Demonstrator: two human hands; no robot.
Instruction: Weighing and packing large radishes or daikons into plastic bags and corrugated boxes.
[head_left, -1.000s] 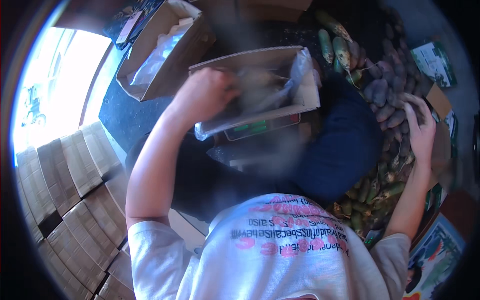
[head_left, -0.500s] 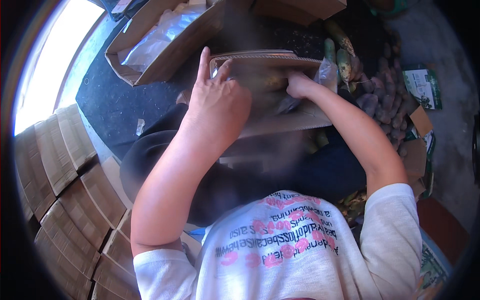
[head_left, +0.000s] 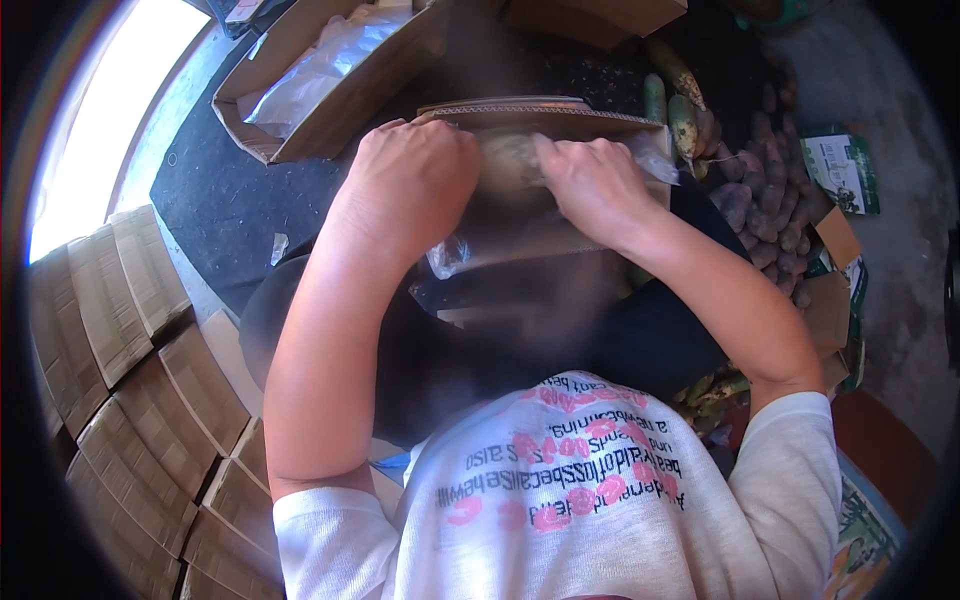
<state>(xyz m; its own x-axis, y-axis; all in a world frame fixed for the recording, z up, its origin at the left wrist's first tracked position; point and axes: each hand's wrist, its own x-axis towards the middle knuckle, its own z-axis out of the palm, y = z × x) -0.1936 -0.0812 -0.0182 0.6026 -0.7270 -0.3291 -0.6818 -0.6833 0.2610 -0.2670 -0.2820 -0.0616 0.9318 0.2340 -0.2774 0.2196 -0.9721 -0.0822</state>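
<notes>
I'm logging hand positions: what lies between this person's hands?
Head view: between the left hand and right hand lies part of the open cardboard box, with a blurred brownish thing inside, too unclear to name.

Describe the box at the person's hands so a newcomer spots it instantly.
From the white shirt, look up past the dark trousers. An open cardboard box lies there, the only one with the left hand and right hand at it.

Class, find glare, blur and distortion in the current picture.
Head view throughout: the bright opening at upper left is blown out; the open box looks blurred inside, between left hand and right hand; stacked cartons at left curve along the rim.
</notes>
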